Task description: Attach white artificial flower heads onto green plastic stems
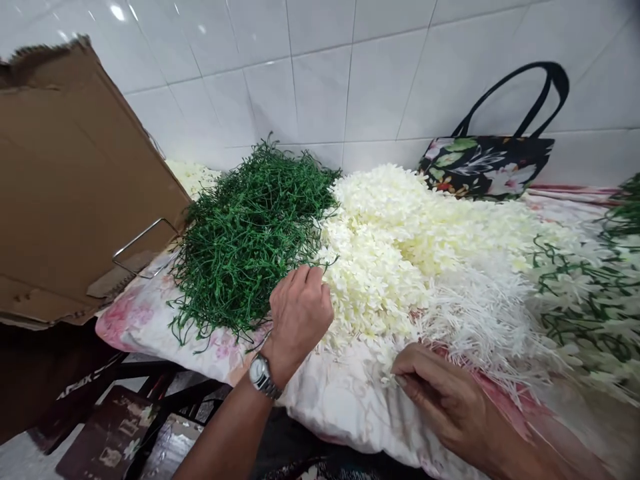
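Note:
My left hand, with a watch on its wrist, is closed at the right edge of a tangled heap of green plastic stems. A thin green stem pokes out by its fingers, and the fingertips themselves are hidden. Lower right, my right hand pinches a small white artificial flower between thumb and forefinger. Between and beyond the hands spreads a big pile of cream-white artificial flowers. Thin white filaments lie just behind my right hand.
A cardboard box stands at the left, with a bent metal wire beside it. Against the tiled wall rests a black floral bag. Green stems bearing white flowers lie at the right. Floral cloth covers the work surface.

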{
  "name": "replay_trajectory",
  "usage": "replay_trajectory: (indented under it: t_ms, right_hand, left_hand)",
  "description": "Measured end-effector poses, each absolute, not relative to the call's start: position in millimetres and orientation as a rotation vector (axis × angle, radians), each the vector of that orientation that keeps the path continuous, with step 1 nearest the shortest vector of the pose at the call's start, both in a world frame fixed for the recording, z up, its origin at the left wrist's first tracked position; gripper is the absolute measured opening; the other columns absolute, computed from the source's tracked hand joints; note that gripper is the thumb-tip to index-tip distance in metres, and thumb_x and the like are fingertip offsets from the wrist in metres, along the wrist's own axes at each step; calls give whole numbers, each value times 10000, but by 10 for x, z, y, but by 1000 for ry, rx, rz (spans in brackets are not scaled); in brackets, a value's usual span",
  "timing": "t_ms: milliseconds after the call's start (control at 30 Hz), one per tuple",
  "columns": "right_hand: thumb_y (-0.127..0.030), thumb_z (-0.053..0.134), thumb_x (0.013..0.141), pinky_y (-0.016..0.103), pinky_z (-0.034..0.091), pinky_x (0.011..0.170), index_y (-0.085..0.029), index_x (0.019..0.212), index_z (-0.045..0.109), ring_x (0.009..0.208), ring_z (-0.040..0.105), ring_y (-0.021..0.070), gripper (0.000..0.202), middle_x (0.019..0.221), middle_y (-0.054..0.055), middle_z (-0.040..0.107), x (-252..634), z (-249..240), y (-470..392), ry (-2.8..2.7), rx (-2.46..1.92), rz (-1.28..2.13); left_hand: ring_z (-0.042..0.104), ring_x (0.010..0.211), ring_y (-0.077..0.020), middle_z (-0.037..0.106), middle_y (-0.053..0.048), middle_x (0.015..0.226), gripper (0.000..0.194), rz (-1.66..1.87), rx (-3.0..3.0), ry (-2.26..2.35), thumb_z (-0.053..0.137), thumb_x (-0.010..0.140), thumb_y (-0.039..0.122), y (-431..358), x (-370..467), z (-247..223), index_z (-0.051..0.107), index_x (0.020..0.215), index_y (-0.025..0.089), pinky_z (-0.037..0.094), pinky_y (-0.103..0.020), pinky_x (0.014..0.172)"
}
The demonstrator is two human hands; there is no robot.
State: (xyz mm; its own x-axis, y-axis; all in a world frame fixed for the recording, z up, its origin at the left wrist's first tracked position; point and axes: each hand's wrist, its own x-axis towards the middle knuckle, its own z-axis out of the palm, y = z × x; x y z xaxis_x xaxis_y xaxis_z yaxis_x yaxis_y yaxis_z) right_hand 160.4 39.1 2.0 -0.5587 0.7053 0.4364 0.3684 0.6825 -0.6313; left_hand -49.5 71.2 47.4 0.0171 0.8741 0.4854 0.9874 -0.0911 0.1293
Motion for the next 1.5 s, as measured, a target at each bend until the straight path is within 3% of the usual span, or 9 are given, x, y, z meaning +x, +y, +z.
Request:
replay_trajectory:
  t_ms: [133,300,467,800,1000,1100,1167,1367,1500]
  right_hand:
    - [-110,424,842,240,474,514,-216,852,522,596,575,138,145,671,15,573,1608,-70,387,-2206,-811,516]
    - [-133,440,855,216,524,632,-196,986,557,722,642,138,187,804,52,644,1638,-162,385,-2216,-807,319]
    - [-151,457,856,203,516,611,-195,955,562,684,642,133,151,766,49,636,1673,-208,408,-2240,-768,237]
    - [-141,480,846,194,494,569,-201,860,574,624,603,114,112,695,24,606,1597,12,372,-2132,-778,302]
    - [-262,478,875,196,505,549,-196,1214,442,602,604,104,347,740,3,622,1443,247,235,-1971,-976,725]
    - [-255,460,885,188,468,498,-192,952,557,540,560,92,134,647,-18,581,1393,266,196,-1859,-1021,849]
    - [-227,464,885,180,440,486,-192,823,564,528,540,85,123,617,-23,569,1397,241,161,-1858,-1017,819]
    - [-118,438,876,208,426,525,-167,875,564,567,530,103,135,663,14,588,1410,136,-30,-2065,-858,534]
    - [-138,394,896,233,435,519,-145,919,574,579,532,126,181,656,33,589,1447,167,-125,-2192,-847,495]
  left_hand:
    - [538,604,-182,577,-56,663,210,-584,-2032,-1939,450,765,21,838,-513,450,568,659,158,350,-283,524]
    - [494,600,-119,524,-8,675,173,-1420,-2076,-1795,464,812,77,654,-631,456,536,683,168,372,-232,543]
    - [498,630,-99,548,-1,781,86,-2292,-1755,-1817,541,817,144,387,-726,433,582,751,181,380,-202,520]
    - [473,582,-92,595,-3,681,63,-2887,-1562,-1940,651,729,179,74,-646,363,645,670,159,375,-197,529]
    - [535,619,-102,625,2,625,82,-3409,-1685,-1977,703,698,220,-89,-293,314,665,649,166,408,-207,626]
    - [540,629,-104,625,5,628,84,-3488,-1808,-2013,707,705,232,-155,-202,254,668,666,168,401,-210,644]
    - [536,634,-108,628,0,627,96,-3430,-1918,-2123,700,712,243,-190,-188,230,664,674,163,395,-213,650]
    - [528,626,-115,613,-7,609,93,-3013,-1898,-2792,676,684,219,-234,-167,273,626,660,144,394,-219,642]
    - [485,527,-92,540,30,537,123,-3035,-1661,-2944,664,651,224,-214,-112,294,566,622,156,384,-206,560]
